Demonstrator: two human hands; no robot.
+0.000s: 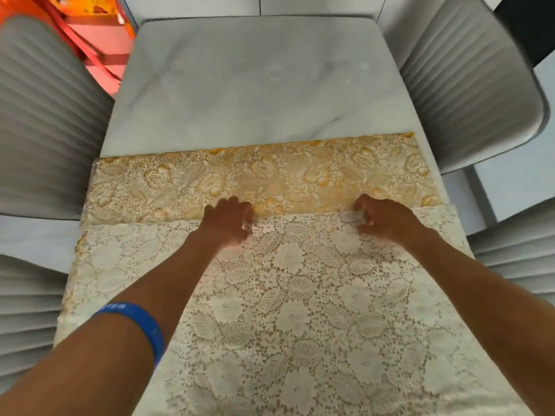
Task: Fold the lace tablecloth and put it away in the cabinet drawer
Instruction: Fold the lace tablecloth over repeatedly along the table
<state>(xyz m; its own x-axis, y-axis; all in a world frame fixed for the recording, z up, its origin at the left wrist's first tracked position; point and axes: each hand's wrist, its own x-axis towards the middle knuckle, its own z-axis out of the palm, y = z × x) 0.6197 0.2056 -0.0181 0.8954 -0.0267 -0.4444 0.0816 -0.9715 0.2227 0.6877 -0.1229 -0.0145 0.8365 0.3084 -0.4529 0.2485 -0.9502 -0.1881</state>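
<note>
Your left hand and right hand both have fingers curled shut, pinching the far edge of the lace tablecloth, which lies spread over the near end of the marble table. That pinched edge runs left to right across your reach. A golden band lies just beyond your knuckles.

Tablecloth on table; chairs left, right.
</note>
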